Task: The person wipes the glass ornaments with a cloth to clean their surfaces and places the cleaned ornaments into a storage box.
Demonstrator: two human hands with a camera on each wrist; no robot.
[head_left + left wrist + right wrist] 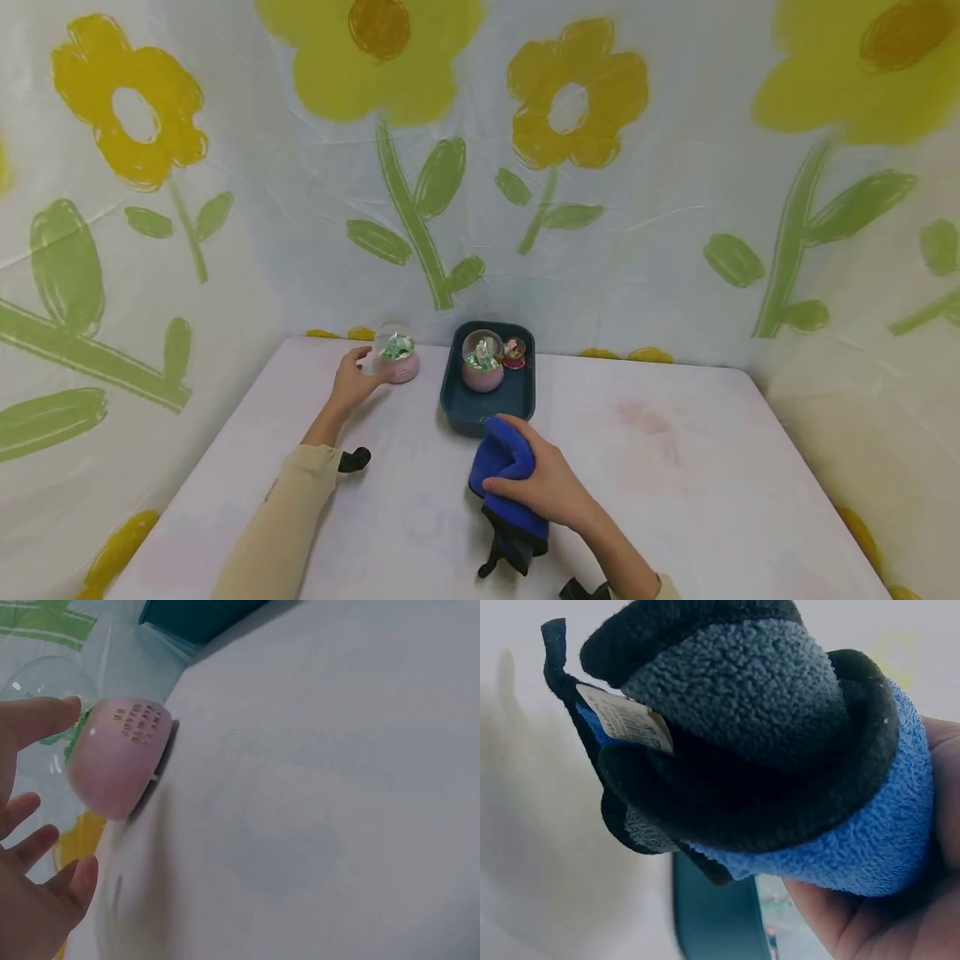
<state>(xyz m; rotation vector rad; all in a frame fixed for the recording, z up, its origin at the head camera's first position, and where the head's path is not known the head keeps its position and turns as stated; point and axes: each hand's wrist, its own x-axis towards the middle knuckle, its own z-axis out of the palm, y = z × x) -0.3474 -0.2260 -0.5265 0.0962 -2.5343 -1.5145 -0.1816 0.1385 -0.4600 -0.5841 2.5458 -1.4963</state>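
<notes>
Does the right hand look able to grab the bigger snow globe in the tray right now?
Probably not: the right hand grips the bunched blue cloth, though the open-topped tray leaves that bigger snow globe uncovered.

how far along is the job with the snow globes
Done, apparently: one snow globe stands outside the tray. In hand: the right hand grips a blue cloth; the left hand is at that globe. Left, perhaps: the larger globe and smaller globe, both inside the tray. Whether anything has been wiped doesn't show.

White backdrop [652,242] with yellow flowers [378,50], pale tabletop [420,500]
</notes>
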